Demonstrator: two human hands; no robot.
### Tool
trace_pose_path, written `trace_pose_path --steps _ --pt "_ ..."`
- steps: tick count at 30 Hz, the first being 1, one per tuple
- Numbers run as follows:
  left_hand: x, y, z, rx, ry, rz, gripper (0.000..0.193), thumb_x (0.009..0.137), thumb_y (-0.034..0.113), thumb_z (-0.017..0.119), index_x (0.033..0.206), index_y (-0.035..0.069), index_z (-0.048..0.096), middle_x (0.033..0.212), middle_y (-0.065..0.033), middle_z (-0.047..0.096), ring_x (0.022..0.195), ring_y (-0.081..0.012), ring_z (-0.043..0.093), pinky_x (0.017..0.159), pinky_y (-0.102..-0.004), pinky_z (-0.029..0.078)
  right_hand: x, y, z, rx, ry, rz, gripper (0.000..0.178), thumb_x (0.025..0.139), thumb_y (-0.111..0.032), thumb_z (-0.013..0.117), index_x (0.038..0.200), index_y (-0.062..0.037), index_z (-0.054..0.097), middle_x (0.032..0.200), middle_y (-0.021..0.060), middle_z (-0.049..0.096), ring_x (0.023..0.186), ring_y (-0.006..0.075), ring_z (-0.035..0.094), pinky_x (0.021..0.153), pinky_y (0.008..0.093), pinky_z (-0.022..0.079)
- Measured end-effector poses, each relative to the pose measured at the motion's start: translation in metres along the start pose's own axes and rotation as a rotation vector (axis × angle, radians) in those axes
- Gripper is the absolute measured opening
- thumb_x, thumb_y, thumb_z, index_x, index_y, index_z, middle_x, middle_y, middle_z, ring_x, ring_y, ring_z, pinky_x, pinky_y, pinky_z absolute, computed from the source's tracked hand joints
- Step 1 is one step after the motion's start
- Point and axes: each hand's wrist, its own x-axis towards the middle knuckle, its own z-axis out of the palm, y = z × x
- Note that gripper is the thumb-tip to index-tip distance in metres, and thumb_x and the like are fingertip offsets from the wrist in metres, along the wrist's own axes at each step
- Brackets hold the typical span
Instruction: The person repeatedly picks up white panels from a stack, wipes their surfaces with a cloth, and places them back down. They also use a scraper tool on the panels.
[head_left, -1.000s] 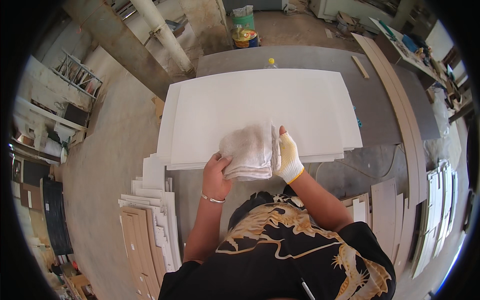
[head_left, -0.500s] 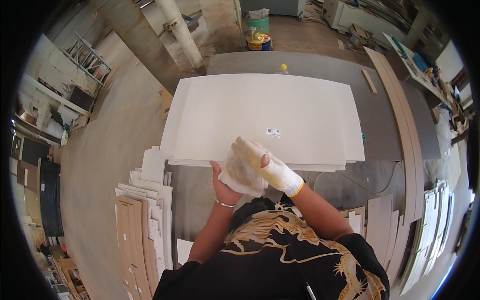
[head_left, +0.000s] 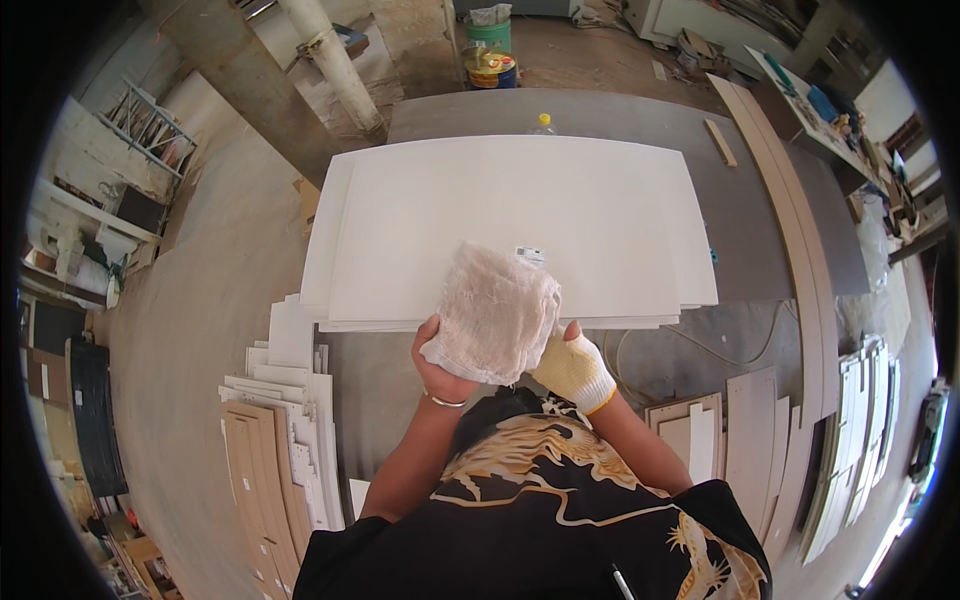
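A folded whitish-pink cloth [head_left: 500, 310] is held up between my two hands, over the near edge of a stack of white panels [head_left: 420, 210]. Bare and wearing a bracelet, my left hand [head_left: 438, 365] grips the cloth's lower left side with the thumb up. My right hand [head_left: 575, 368], in a white and yellow work glove, holds its lower right corner; most of those fingers are behind the cloth. A small printed label [head_left: 530, 254] on the top panel shows just past the cloth's upper edge.
The panels rest on a grey board [head_left: 620, 120]. Beyond them stands a yellow-capped bottle [head_left: 544, 122]. Long brown strips [head_left: 790, 220] run along the right. Upright boards lean at the lower left [head_left: 300, 420] and lower right [head_left: 750, 420]. A hose [head_left: 740, 350] loops below the stack.
The cloth was bunched on my left hand with my gloved hand laid over it. Now it is spread wider and raised, and my right hand has moved down to its lower right edge.
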Motion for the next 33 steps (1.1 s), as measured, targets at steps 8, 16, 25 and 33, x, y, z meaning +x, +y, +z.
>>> trace_pose_path --steps 8,16,25,33 --pt "0.014 -0.019 0.016 1.677 0.168 0.63 0.04 0.095 0.02 0.069 0.13 0.002 0.06 0.126 -0.0141 0.062 0.113 -0.0292 0.057 0.1 -0.0407 0.047 0.014 -0.013 -0.01 0.125 0.148 -0.13 0.072 0.1 -0.053 0.061 0.152 -0.007 0.042 0.148 0.0113 0.054 0.129 0.0315 0.056 0.111 0.0488 0.046" --pt "0.016 -0.049 0.049 1.719 -0.042 0.537 0.036 0.094 0.02 0.071 0.122 -0.001 0.062 0.113 -0.0169 0.063 0.11 -0.0309 0.058 0.1 -0.04 0.046 0.035 -0.012 0.012 -0.147 0.101 -0.084 0.052 0.105 -0.035 0.053 0.146 -0.0017 0.048 0.142 0.0084 0.057 0.116 0.0223 0.059 0.099 0.0376 0.051" --pt "0.011 0.049 0.058 0.411 0.122 0.277 0.046 0.105 0.024 0.041 0.135 -0.008 0.055 0.131 -0.016 0.066 0.122 -0.0283 0.063 0.108 -0.0431 0.048 0.047 -0.094 0.012 -0.027 0.29 -0.092 0.049 0.105 -0.035 0.047 0.145 -0.0064 0.051 0.141 0.0157 0.059 0.127 0.0337 0.06 0.105 0.0527 0.051" --pt "0.013 0.098 0.08 0.716 0.151 0.264 0.041 0.105 0.02 0.049 0.134 -0.008 0.055 0.129 -0.0155 0.066 0.122 -0.0248 0.063 0.104 -0.0369 0.05 0.052 -0.115 0.035 -0.317 0.072 0.052 0.055 0.093 -0.018 0.069 0.141 0.0016 0.053 0.132 0.0198 0.065 0.12 0.0365 0.065 0.099 0.0539 0.057"
